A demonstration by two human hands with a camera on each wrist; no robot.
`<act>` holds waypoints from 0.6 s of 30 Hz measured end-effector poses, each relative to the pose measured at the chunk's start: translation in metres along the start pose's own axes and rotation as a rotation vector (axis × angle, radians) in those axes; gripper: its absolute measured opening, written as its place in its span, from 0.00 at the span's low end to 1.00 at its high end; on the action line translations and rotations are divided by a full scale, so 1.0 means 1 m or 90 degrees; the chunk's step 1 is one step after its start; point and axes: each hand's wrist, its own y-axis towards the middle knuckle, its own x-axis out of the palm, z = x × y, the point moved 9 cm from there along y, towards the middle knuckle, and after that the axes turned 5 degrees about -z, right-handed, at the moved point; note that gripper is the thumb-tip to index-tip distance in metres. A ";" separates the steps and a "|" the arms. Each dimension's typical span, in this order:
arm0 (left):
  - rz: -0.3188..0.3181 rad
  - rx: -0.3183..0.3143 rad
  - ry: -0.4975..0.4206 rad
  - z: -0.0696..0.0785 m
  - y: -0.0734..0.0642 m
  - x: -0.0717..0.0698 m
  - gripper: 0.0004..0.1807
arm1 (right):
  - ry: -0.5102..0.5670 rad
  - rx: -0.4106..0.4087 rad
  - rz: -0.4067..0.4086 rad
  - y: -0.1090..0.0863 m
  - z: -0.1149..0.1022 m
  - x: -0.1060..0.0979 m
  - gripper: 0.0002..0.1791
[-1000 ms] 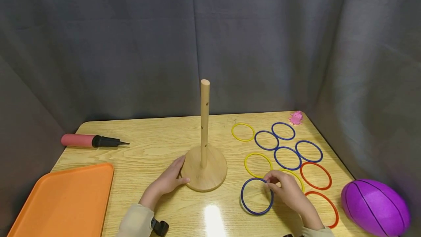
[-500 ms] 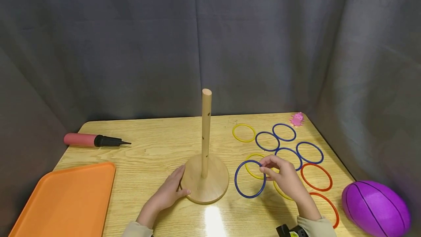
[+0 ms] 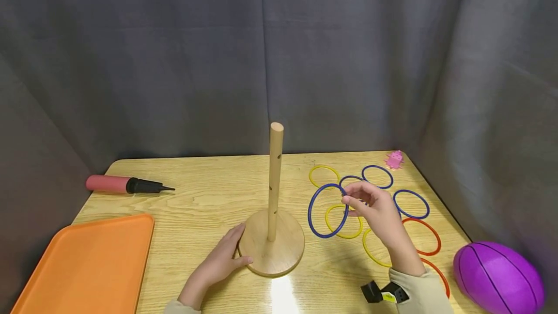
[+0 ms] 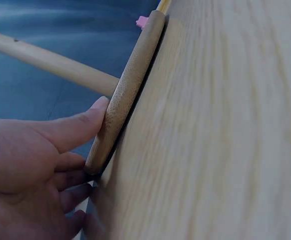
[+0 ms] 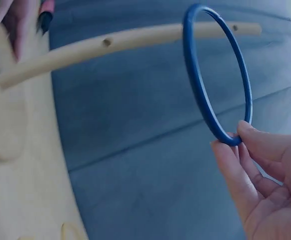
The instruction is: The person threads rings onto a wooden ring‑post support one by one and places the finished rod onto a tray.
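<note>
My right hand (image 3: 377, 214) pinches a thin blue ring (image 3: 310, 212) by its edge between thumb and fingertips. Tilted steeply, the ring is held up above the table, to the right of a wooden post (image 3: 274, 183). In the right wrist view, the blue ring (image 5: 191, 55) overlaps the post (image 5: 135, 41), which has small holes along it. The post rises from a round wooden base (image 3: 285, 251). At the base's left edge is my left hand (image 3: 218, 260). Its thumb lies on the top of the base (image 4: 128, 90) and its fingers go round the rim.
On the right lie several yellow, blue and red rings, among them a red ring (image 3: 440, 243), beside a purple ball (image 3: 497, 275). A pink spiky toy (image 3: 395, 159) sits far right. Leftward are an orange tray (image 3: 96, 265) and a red-and-black hand pump (image 3: 126, 184).
My right hand has raised the blue ring off the table, moving it up and slightly left, and tilted it more upright. My left hand stays at the base.
</note>
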 end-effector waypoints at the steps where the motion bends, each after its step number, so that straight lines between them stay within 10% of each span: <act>1: 0.004 0.001 0.002 -0.001 0.001 -0.001 0.49 | 0.013 -0.002 0.005 0.002 -0.004 0.000 0.13; 18: 0.033 0.045 0.021 -0.018 0.009 -0.005 0.51 | 0.325 -0.048 0.072 0.044 -0.078 0.022 0.05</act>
